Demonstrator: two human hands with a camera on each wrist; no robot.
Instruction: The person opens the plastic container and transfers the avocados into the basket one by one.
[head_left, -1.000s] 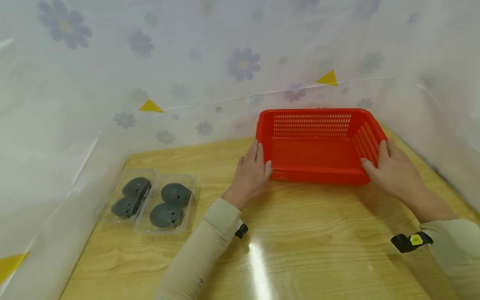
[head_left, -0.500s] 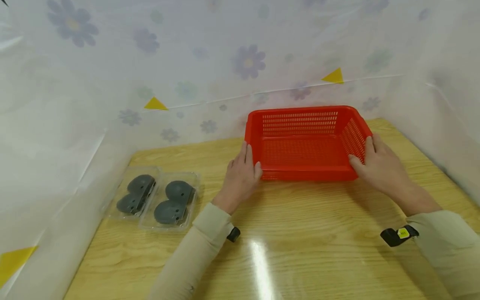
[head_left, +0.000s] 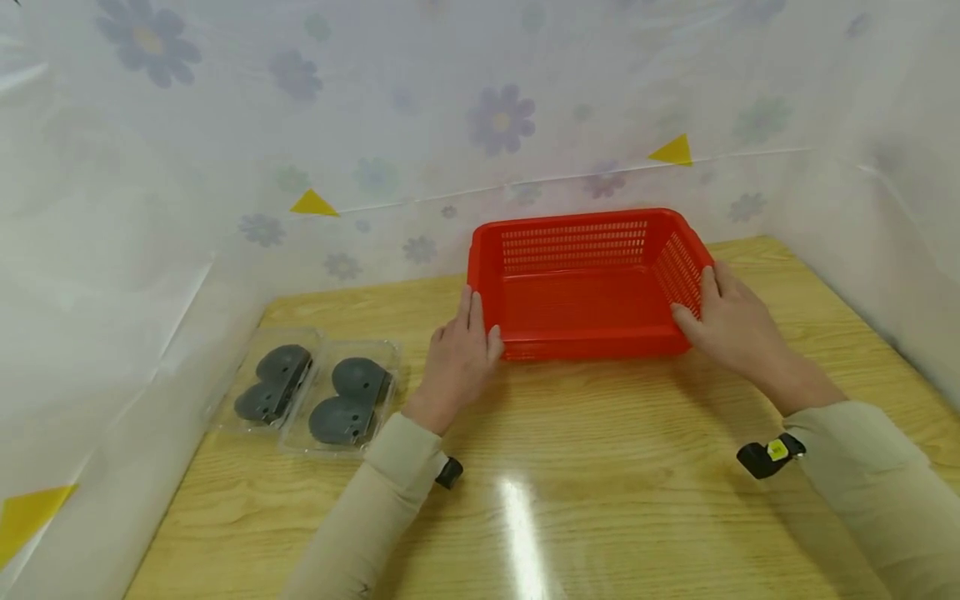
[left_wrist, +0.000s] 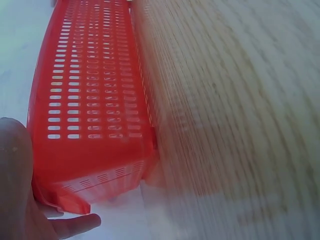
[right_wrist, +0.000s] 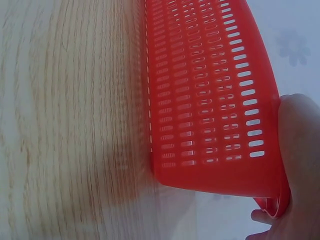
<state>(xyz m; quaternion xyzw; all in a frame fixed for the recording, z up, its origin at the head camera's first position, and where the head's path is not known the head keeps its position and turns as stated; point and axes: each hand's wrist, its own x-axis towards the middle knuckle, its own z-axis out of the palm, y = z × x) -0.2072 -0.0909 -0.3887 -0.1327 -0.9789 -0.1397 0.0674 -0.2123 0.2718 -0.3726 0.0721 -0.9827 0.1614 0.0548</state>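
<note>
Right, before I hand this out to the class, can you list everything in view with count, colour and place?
Table: 1, yellowish wood, across the lower view
Basket: 1, red, towards the table's back
Clear packs: 2, transparent, side by side at the table's left
Moulded pieces: 2, dark grey, one per pack
Sheeting: count unclear, white with pale flowers, behind and beside the table
Triangles: 3, yellow, two behind, one lower left
Wrist devices: 2, black, one per wrist
Sleeves: 2, beige, on the forearms
Left hand: 1, holding the basket's left end
Right hand: 1, holding its right end

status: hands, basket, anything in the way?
Left hand, right hand grip red basket at opposite ends. Upright; can't tell if lifted. Two clear packs left of it, not touching it.
</note>
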